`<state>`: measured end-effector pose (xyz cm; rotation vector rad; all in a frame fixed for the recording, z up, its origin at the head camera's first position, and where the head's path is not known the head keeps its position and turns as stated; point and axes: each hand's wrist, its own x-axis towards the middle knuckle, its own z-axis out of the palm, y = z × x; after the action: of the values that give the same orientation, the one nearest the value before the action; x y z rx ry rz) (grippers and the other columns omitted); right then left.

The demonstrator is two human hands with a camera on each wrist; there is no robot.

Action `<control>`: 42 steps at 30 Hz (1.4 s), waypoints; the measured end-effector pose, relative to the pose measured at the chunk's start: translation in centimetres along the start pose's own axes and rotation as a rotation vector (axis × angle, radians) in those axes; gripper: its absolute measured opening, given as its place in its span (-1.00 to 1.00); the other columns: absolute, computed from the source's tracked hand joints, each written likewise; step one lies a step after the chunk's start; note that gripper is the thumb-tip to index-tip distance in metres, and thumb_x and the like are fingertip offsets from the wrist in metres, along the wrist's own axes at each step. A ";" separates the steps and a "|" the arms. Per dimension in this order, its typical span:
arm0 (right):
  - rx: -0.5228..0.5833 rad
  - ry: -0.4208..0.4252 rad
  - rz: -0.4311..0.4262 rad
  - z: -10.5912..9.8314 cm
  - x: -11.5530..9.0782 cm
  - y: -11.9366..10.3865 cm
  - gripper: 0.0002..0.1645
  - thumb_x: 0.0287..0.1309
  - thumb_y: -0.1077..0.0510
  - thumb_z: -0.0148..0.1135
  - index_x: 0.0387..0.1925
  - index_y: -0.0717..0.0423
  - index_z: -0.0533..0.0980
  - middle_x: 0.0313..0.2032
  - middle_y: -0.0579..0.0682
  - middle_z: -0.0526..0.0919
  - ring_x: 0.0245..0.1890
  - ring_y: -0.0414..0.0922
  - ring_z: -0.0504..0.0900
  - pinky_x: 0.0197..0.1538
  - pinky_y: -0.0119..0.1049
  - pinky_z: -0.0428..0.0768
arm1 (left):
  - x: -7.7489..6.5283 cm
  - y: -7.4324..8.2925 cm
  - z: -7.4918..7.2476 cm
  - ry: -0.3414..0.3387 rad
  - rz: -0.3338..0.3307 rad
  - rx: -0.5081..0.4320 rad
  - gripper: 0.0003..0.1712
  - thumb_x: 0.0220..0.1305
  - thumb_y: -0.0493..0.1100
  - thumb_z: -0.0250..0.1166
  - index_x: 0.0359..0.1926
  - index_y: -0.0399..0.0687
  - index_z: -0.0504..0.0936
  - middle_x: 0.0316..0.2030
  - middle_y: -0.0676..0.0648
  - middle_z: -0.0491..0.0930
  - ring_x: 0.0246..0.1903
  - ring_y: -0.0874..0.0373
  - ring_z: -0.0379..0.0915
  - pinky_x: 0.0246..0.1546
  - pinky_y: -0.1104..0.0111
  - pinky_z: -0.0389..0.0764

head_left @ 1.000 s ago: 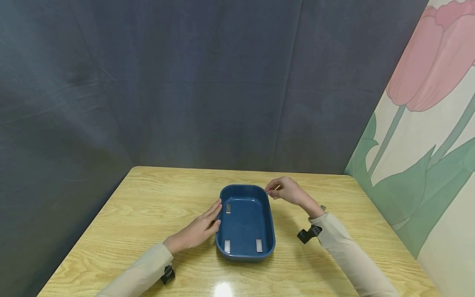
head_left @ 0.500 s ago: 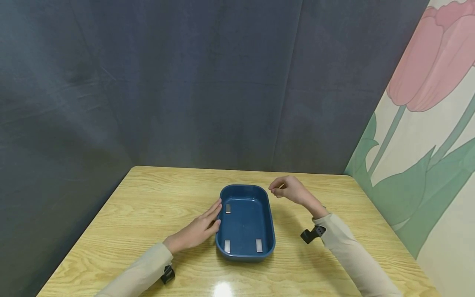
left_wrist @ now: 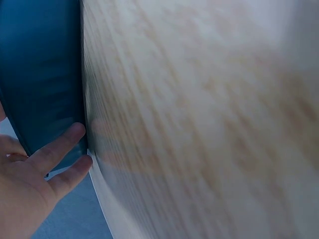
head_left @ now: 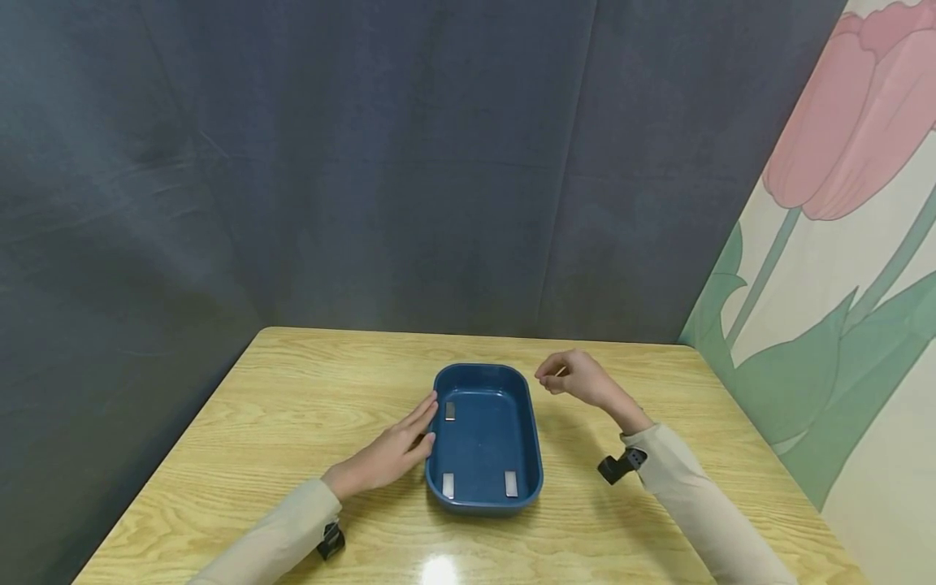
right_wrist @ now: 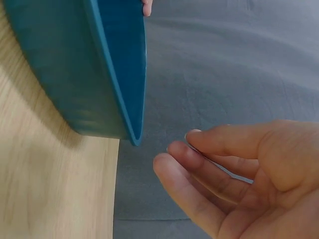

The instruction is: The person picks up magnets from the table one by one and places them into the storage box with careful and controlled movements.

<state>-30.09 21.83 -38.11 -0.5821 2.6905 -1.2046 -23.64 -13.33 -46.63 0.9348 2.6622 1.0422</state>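
**A:** State the layout, largest item first.

**B:** A dark curtain [head_left: 409, 162] spans 9 to 12 o'clock in the head view. Below it is the wood-grain worktop [head_left: 292, 390].

**A:** Location of the container?

**B:** The blue container [head_left: 478, 443] stands upright near mid-worktop, long axis running 12 to 6 o'clock. Use its centre as the dial.

**A:** Left hand?

**B:** The left hand [head_left: 383, 459] is at 9 o'clock, fingers extended, fingertips [left_wrist: 75, 131] against the container's outer wall. Its grip is not closed.

**A:** Right hand?

**B:** The right hand [head_left: 579, 380] hovers at 2 o'clock, just beside the rim, not touching it. Its grip is slack, fingers loosely bent; whether thumb and fingertip meet cannot be confirmed from these angles.

**A:** Smallest parts?

**B:** Inside the container: a first silver piece [head_left: 449, 411] at 10 o'clock, a second silver piece [head_left: 448, 486] at 7, a third silver piece [head_left: 510, 484] at 5.
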 end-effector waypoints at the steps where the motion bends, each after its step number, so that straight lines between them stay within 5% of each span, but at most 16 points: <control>1: -0.003 0.002 -0.001 0.0 0.0 0.1 -0.86 0.29 0.39 0.18 -0.20 0.32 0.64 -0.30 0.12 0.68 -0.31 0.04 0.67 -0.15 -0.05 0.69 | 0.0 0.0 0.0 0.000 0.000 -0.002 -0.30 0.59 -0.01 -0.08 0.55 -0.21 -0.06 0.57 0.00 -0.29 0.46 0.10 -0.09 0.34 0.16 0.26; 9: -0.009 0.003 -0.001 -0.3 -0.1 0.8 -0.87 0.27 0.41 0.19 -0.21 0.32 0.64 -0.30 0.19 0.67 -0.35 -0.05 0.66 -0.20 -0.13 0.70 | 0.1 0.1 0.1 -0.003 0.003 -0.010 -0.30 0.60 -0.02 -0.08 0.55 -0.21 -0.07 0.57 0.01 -0.30 0.42 0.11 0.04 0.31 0.18 0.30; 24: -0.069 0.003 -0.038 -0.5 -1.2 0.8 -0.88 0.26 0.38 0.22 -0.22 0.29 0.66 -0.32 0.09 0.68 -0.38 -0.09 0.66 -0.26 -0.16 0.68 | 0.2 0.0 0.1 0.001 -0.001 0.000 -0.30 0.60 -0.01 -0.08 0.55 -0.21 -0.06 0.57 0.02 -0.30 0.45 0.09 -0.07 0.33 0.16 0.27; 37: -0.071 -0.007 -0.068 -0.4 -1.8 0.7 -0.88 0.25 0.40 0.22 -0.22 0.32 0.65 -0.32 0.17 0.70 -0.37 0.06 0.70 -0.22 0.05 0.68 | 0.1 0.0 0.1 0.004 0.002 -0.004 -0.30 0.60 -0.02 -0.08 0.55 -0.20 -0.06 0.57 0.01 -0.30 0.44 0.09 -0.03 0.32 0.16 0.29; 42: -0.089 -0.003 -0.069 -0.4 -2.0 0.7 -0.88 0.25 0.38 0.23 -0.22 0.30 0.66 -0.34 0.08 0.69 -0.38 0.02 0.69 -0.28 -0.12 0.68 | 0.2 0.1 0.0 0.005 0.004 -0.010 -0.30 0.59 -0.03 -0.07 0.55 -0.21 -0.07 0.57 0.01 -0.30 0.44 0.09 -0.02 0.32 0.17 0.29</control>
<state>-28.62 23.34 -38.39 -0.6939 2.7545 -1.1038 -23.75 -13.14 -46.59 0.9366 2.6574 1.0593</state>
